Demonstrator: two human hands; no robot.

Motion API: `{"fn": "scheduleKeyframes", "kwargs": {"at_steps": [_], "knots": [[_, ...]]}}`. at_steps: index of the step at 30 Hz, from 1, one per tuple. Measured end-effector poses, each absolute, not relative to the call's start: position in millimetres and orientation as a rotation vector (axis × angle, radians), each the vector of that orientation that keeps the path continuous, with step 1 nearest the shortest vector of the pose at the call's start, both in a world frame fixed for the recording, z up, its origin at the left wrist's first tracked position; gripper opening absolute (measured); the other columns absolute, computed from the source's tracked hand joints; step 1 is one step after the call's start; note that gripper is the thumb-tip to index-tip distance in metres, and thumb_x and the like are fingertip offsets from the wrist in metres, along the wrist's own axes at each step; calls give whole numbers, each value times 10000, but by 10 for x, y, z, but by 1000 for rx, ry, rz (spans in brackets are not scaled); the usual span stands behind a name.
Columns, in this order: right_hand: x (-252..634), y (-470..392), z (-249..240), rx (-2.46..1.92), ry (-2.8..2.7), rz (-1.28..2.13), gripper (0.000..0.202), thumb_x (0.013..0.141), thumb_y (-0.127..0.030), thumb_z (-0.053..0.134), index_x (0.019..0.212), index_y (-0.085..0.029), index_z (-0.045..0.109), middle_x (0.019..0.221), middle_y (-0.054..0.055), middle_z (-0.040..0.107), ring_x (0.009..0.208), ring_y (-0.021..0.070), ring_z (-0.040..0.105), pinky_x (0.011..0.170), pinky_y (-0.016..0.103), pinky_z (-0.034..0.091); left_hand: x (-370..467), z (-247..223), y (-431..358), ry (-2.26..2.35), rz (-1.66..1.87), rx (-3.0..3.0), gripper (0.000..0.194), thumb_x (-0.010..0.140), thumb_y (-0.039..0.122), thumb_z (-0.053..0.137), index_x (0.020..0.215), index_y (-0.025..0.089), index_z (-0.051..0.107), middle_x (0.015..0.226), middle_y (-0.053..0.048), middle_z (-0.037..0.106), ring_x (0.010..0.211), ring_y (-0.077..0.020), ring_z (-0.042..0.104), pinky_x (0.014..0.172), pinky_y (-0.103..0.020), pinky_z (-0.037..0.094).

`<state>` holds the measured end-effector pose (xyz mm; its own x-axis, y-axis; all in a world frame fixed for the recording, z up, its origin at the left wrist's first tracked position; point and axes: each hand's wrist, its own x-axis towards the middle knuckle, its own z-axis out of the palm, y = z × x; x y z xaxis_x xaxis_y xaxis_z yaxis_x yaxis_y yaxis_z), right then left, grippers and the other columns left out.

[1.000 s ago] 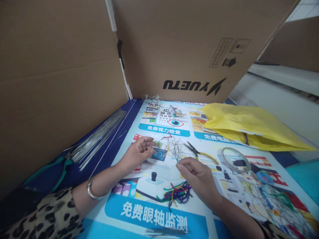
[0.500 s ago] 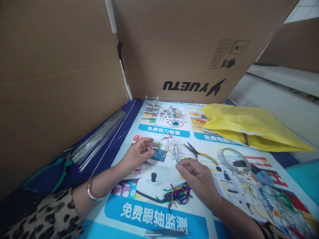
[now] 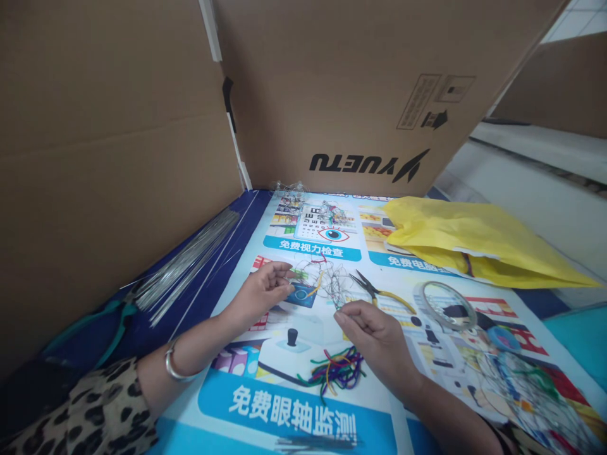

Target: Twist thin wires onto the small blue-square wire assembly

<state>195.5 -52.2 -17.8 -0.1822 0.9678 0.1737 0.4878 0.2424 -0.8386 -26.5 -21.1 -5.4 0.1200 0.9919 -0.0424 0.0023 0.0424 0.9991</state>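
Observation:
A tangled piece of thin wire (image 3: pixel 334 282), with bits of red and yellow yarn on it, spans the space between both hands. My left hand (image 3: pixel 269 287) pinches its left side between thumb and fingers. At its lower right end, my right hand (image 3: pixel 367 322) has thumb and forefinger closed on the wire. Just right of the wire lie yellow-handled pliers (image 3: pixel 374 292) with their jaws apart. Below it is a pile of coloured yarn pieces (image 3: pixel 336 371). Fine wire ends between the fingertips are too thin to follow.
Cardboard walls (image 3: pixel 332 95) stand behind and left. Straight wires (image 3: pixel 190 262) and teal-handled pliers (image 3: pixel 116 325) lie left. To the right are a yellow bag (image 3: pixel 474 234), a tape roll (image 3: pixel 448 306) and tangled wires (image 3: pixel 526 385). More wire tangles (image 3: pixel 291 197) sit at the back.

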Motion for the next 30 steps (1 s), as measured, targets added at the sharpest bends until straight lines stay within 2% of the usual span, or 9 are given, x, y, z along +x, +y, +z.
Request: {"fn": "scheduleKeyframes", "kwargs": {"at_steps": [13, 18, 25, 30], "knots": [[1949, -527, -164, -1341, -1774, 837, 233, 805, -382, 538, 694, -187, 597, 481, -53, 382, 442, 93, 353, 436, 214, 311, -298, -107, -189, 1099, 1099, 1167, 357, 682, 256, 701, 993, 156, 556, 921, -61, 596, 772, -138, 550, 643, -261, 452], [1955, -526, -150, -1339, -1781, 831, 235, 805, -379, 537, 685, -186, 597, 485, -47, 406, 444, 94, 367, 440, 215, 322, -294, -109, -184, 1110, 1092, 1164, 339, 687, 267, 692, 977, 153, 559, 846, -28, 592, 686, -106, 540, 626, -256, 450], [1949, -521, -167, -1336, -1782, 851, 238, 808, -389, 535, 699, -186, 596, 488, -43, 428, 444, 98, 384, 444, 216, 327, -294, -95, -190, 1153, 1093, 1169, 316, 688, 274, 683, 956, 150, 570, 835, -29, 606, 662, -105, 537, 631, -270, 445], [1955, -526, -173, -1349, -1781, 853, 241, 811, -393, 536, 698, -187, 594, 497, -39, 440, 451, 99, 392, 454, 218, 329, -279, -61, -199, 1152, 1110, 1189, 277, 700, 291, 666, 923, 157, 572, 745, -5, 584, 620, -103, 522, 607, -271, 425]]}}
